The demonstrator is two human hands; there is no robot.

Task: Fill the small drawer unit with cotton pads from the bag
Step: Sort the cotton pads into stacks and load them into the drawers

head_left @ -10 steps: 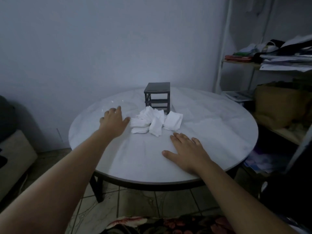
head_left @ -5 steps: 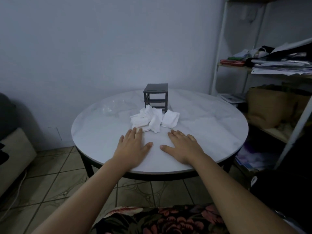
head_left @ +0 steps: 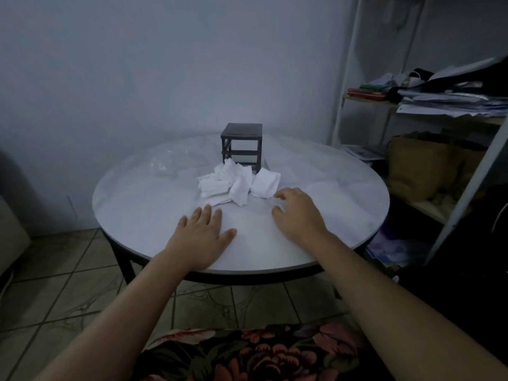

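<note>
The left hand (head_left: pixel 204 237) lies flat with fingers spread on the tabletop (head_left: pixel 330 193). The right hand (head_left: pixel 298 213) is loosely curled and empty. Just past its fingertips lie the heaped cotton pads (head_left: pixel 236 181), with the drawer unit (head_left: pixel 242 145) behind them. The next move is probably to pinch a few pads and load the unit.

I see the drawer unit (head_left: pixel 241 145) toward the back of the table (head_left: pixel 343 193), the heap of cotton pads (head_left: pixel 236 182) just in front of it, the bag (head_left: pixel 166 166) to their left. My left hand (head_left: pixel 202 237) lies on the table before the heap, my right hand (head_left: pixel 298 213) near its right edge. To the table's right stand shelves (head_left: pixel 412 111).
</note>
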